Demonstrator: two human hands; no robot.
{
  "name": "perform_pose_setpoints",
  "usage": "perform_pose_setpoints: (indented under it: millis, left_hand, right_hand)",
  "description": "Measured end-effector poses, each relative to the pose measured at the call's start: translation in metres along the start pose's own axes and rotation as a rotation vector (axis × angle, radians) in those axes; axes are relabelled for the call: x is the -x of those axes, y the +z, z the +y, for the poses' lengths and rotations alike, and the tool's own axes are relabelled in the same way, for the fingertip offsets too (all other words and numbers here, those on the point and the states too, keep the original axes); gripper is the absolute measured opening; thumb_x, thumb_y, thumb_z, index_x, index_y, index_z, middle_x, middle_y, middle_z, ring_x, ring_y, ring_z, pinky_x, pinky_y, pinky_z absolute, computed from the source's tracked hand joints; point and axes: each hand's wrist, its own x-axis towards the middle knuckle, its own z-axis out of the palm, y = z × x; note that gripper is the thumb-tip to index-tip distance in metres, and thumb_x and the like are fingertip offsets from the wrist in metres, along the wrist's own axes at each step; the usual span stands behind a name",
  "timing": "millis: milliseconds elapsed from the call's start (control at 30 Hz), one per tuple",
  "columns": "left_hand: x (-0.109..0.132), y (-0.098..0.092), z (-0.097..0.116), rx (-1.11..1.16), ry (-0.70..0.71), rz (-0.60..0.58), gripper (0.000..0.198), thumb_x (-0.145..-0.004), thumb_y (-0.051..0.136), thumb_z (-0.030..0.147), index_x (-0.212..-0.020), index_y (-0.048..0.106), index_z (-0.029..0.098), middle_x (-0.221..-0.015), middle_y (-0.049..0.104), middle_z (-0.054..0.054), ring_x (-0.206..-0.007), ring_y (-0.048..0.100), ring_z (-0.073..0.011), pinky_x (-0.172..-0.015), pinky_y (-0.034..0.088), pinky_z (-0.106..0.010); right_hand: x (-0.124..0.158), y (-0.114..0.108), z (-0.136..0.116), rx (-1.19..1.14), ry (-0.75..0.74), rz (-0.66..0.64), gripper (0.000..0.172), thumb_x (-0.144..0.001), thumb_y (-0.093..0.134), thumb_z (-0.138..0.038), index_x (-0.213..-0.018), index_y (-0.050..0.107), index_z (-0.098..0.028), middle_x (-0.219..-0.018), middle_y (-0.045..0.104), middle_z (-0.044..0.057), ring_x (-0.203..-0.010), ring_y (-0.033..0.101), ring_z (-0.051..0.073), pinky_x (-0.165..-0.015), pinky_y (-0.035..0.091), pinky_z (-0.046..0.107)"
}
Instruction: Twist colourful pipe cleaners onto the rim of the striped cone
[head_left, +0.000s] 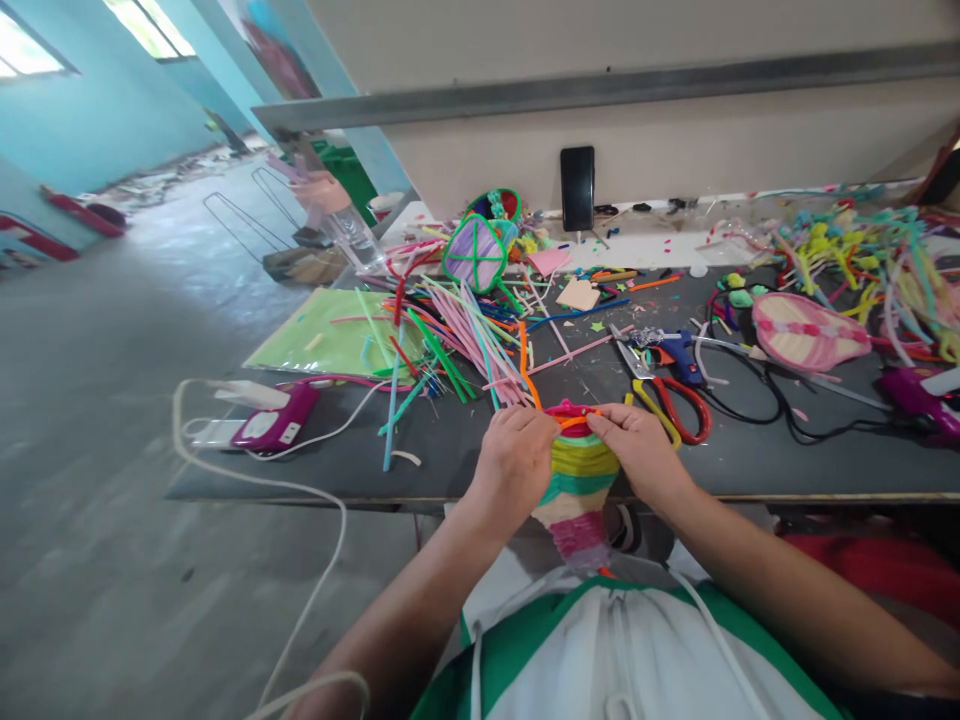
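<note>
A striped craft piece [583,483] in yellow, green, cream and magenta hangs over the table's front edge, its narrow end toward my body. My left hand [517,450] has its fingers closed at the piece's upper left, pinching an orange pipe cleaner [531,378] whose free end sticks up and away. At the upper right, my right hand [634,440] pinches the other part of that orange strand against the pink rim [568,408]. The orange strand lies across the top between both hands. The fingertips partly hide where it meets the rim.
Scissors [679,405] and a blue glue gun [681,355] lie right of my hands. Loose pipe cleaners [472,335] heap at left, near a green plastic packet [322,335]. A purple power strip [277,415] trails a white cable [341,540]. A phone [577,190] leans at the back.
</note>
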Motion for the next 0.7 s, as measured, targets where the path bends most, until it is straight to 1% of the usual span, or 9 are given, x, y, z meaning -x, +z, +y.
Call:
perform_pose_setpoints:
  millis: [100,233,367,467,567,700]
  left_hand:
    - [0.002,0.001,-0.001,0.044,0.002,0.038,0.017,-0.081,0.052,0.007,-0.072,0.063,0.017,-0.071,0.064,-0.003,-0.072,0.058,-0.0157,-0.073,0.045,-0.03]
    - [0.004,0.002,-0.004,0.012,0.017,0.016,0.016,-0.083,0.052,0.009,-0.075,0.064,0.017,-0.075,0.066,-0.004,-0.076,0.059,-0.0171,-0.073,0.045,-0.031]
    - [0.005,0.003,-0.008,0.0,0.015,0.023,0.016,-0.084,0.052,0.01,-0.077,0.064,0.016,-0.079,0.067,-0.005,-0.078,0.06,-0.0176,-0.075,0.045,-0.031]
    - [0.006,0.003,-0.01,0.0,0.013,0.032,0.016,-0.084,0.051,0.01,-0.078,0.064,0.016,-0.079,0.067,-0.006,-0.079,0.061,-0.0177,-0.076,0.046,-0.031]
    - [0.007,0.004,-0.011,-0.005,0.022,0.04,0.016,-0.085,0.051,0.011,-0.079,0.064,0.017,-0.079,0.067,-0.005,-0.078,0.061,-0.0173,-0.075,0.046,-0.031]
    - [0.008,0.005,-0.013,-0.017,0.024,0.048,0.016,-0.085,0.051,0.012,-0.079,0.065,0.017,-0.08,0.068,-0.005,-0.078,0.061,-0.0173,-0.076,0.046,-0.032]
  right_hand:
    - [-0.002,0.002,0.002,-0.061,0.032,-0.006,0.026,-0.071,0.069,-0.039,-0.086,0.071,-0.017,-0.075,0.072,0.004,-0.07,0.064,0.02,-0.066,0.049,0.031]
    - [-0.006,0.001,0.003,-0.104,0.039,-0.009,0.024,-0.069,0.072,-0.036,-0.083,0.071,-0.017,-0.076,0.072,0.004,-0.072,0.064,0.019,-0.07,0.048,0.031]
    - [-0.006,-0.002,0.004,-0.167,0.051,-0.064,0.028,-0.069,0.072,-0.032,-0.093,0.07,-0.018,-0.083,0.073,0.005,-0.074,0.065,0.018,-0.074,0.048,0.032]
    - [-0.004,-0.002,0.003,-0.204,0.067,-0.095,0.028,-0.069,0.073,-0.03,-0.094,0.069,-0.018,-0.083,0.073,0.005,-0.071,0.065,0.018,-0.074,0.048,0.034]
    - [-0.005,0.001,0.001,-0.201,0.06,-0.076,0.024,-0.07,0.072,-0.033,-0.088,0.07,-0.018,-0.079,0.072,0.004,-0.069,0.064,0.018,-0.072,0.048,0.033]
    - [-0.007,0.006,0.002,-0.091,0.023,-0.011,0.024,-0.068,0.073,-0.038,-0.079,0.07,-0.017,-0.074,0.071,0.002,-0.066,0.062,0.017,-0.065,0.046,0.028]
